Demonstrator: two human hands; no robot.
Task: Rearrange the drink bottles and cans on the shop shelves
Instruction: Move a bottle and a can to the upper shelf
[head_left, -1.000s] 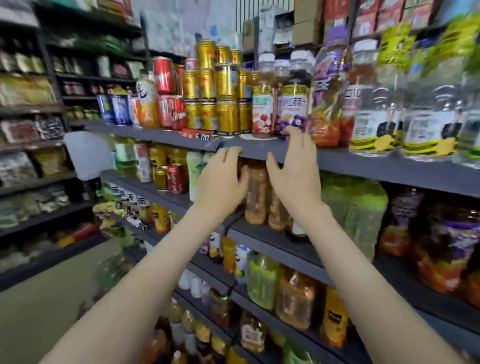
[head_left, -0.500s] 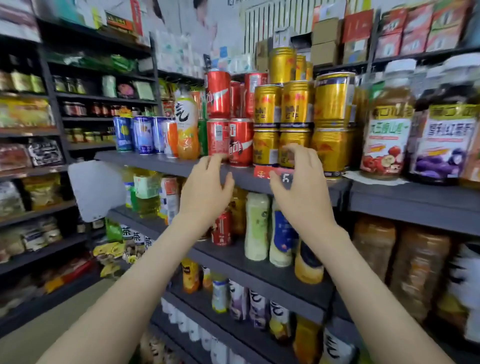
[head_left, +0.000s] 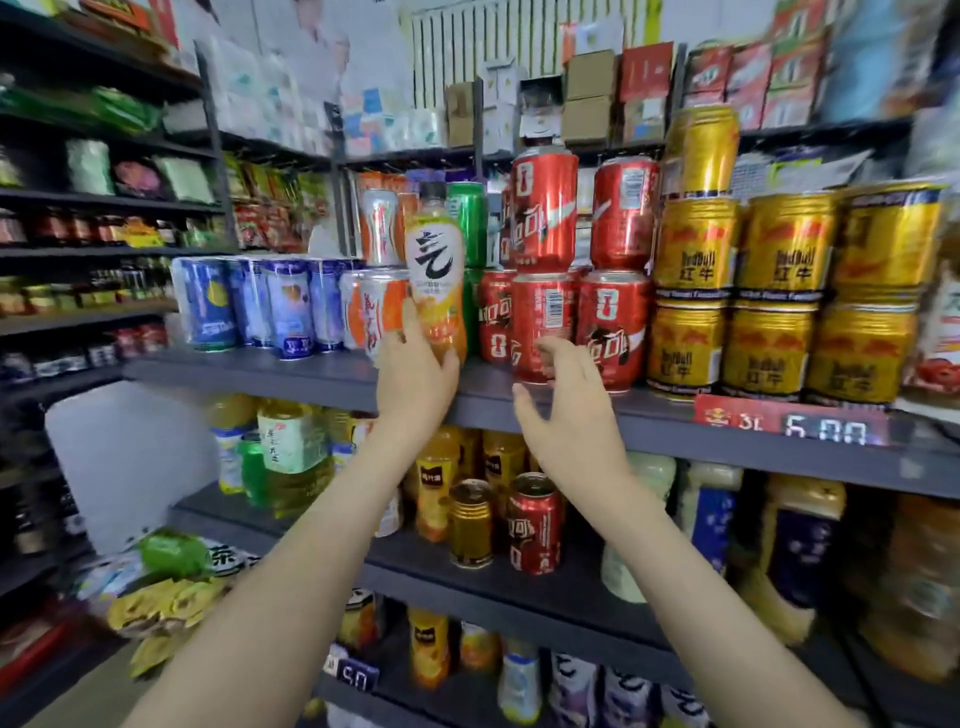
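An orange drink bottle (head_left: 435, 270) with a white label stands on the upper grey shelf (head_left: 291, 373), between orange-and-white cans (head_left: 370, 312) and red cola cans (head_left: 540, 317). My left hand (head_left: 415, 382) grips the bottle's lower part, one finger up its left side and the thumb on its right. My right hand (head_left: 569, 421) hovers open, fingers loosely bent, just in front of the lower row of red cans, holding nothing. The red cans are stacked two high, with a green can (head_left: 468, 223) behind the bottle.
Blue cans (head_left: 249, 306) stand at the shelf's left end and gold cans (head_left: 779, 291) are stacked at the right above a red price tag (head_left: 789, 422). On the shelf below stand a red can (head_left: 535, 525), a gold can (head_left: 470, 522) and several bottles.
The view has shifted left along the shelf. My left hand has risen and closed round the orange bottle. My right hand has moved from the gold cans to the red cans.
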